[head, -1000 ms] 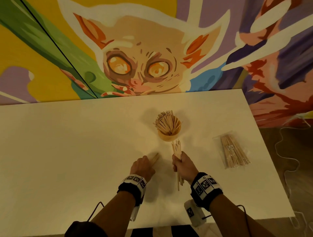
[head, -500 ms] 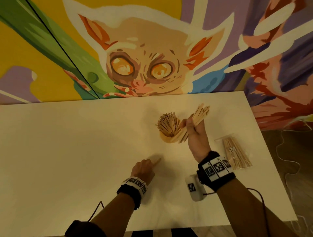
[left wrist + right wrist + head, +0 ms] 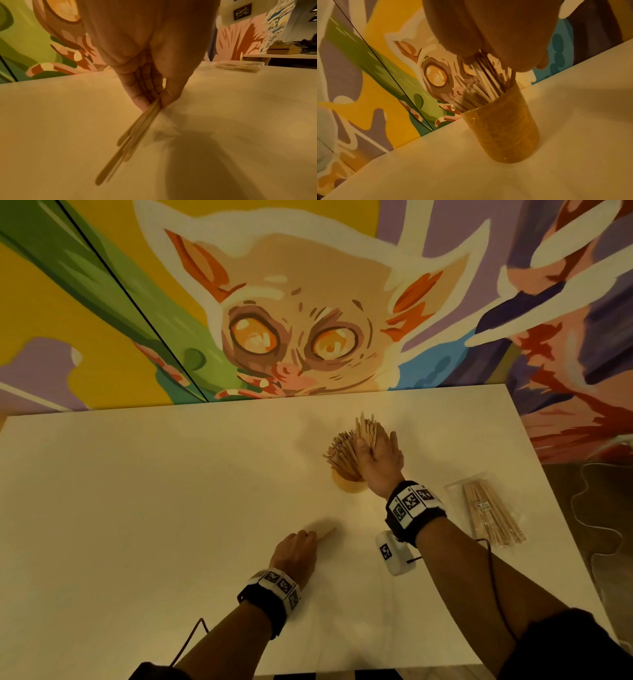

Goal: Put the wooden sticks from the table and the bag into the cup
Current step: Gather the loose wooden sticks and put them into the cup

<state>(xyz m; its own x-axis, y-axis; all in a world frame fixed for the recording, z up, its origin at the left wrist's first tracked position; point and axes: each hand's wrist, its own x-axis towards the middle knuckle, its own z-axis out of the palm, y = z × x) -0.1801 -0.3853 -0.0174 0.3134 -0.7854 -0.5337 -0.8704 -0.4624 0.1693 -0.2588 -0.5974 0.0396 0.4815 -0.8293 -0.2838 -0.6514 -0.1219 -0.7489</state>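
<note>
An amber see-through cup (image 3: 349, 486) (image 3: 501, 132) stands on the white table (image 3: 137, 508), crammed with wooden sticks (image 3: 340, 455) (image 3: 476, 94). My right hand (image 3: 375, 446) (image 3: 496, 58) hovers just above it and grips an upright bundle of sticks (image 3: 368, 428) whose lower ends reach down into the cup. Nearer to me, my left hand (image 3: 308, 537) (image 3: 154, 102) pinches a few sticks (image 3: 327, 533) (image 3: 137, 132) between thumb and fingers, their far ends low over the table. A clear bag of sticks (image 3: 489, 515) (image 3: 238, 66) lies flat at the right.
A painted mural wall (image 3: 291, 337) rises directly behind the table's far edge. The bag lies close to the table's right edge, and beyond it is dark floor with a loose cable (image 3: 596, 508). Another table with boxes (image 3: 283, 50) stands further off.
My right hand lifted its bundle from the table's near side, swung it over to the cup and turned it upright with the ends in the cup. The left hand kept its sticks, barely moving.
</note>
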